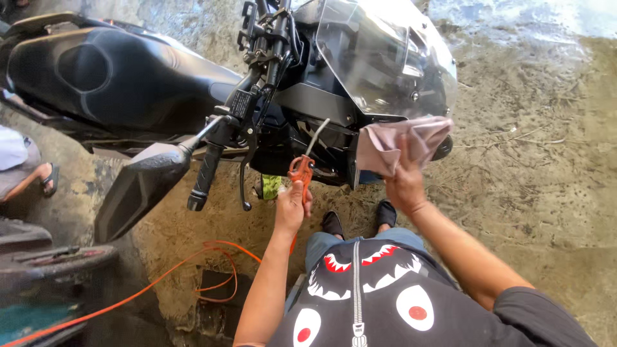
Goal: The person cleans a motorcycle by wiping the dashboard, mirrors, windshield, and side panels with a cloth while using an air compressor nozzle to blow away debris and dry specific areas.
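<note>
Your black zip-front top printed with red-and-white cartoon eyes and shark teeth fills the bottom centre of the frame, with your two black shoes just above it on the wet, sandy concrete floor.

Your left hand, at centre frame, has its fingers wrapped closed around the orange trigger-grip air blow gun, whose thin metal nozzle angles up toward the dark front bodywork of the black motorcycle. One orange hose loops from it across the floor toward the lower left.

Your right hand, right of centre, presses a crumpled pale pink cloth with closed fingers against the fairing, just below the clear curved windscreen.

To do this well, I judge you should keep the nozzle close to the seams and aimed away from the cloth, so the blown water lands on a part not yet wiped. Follow with the cloth in overlapping strokes, turning it to a drier fold.

Counted: one motorcycle, one windscreen, one black rubber handlebar grip, one black mirror at left of centre, one blow gun, one hose, one cloth, two shoes. At the left edge, another person's sandalled foot shows.
</note>
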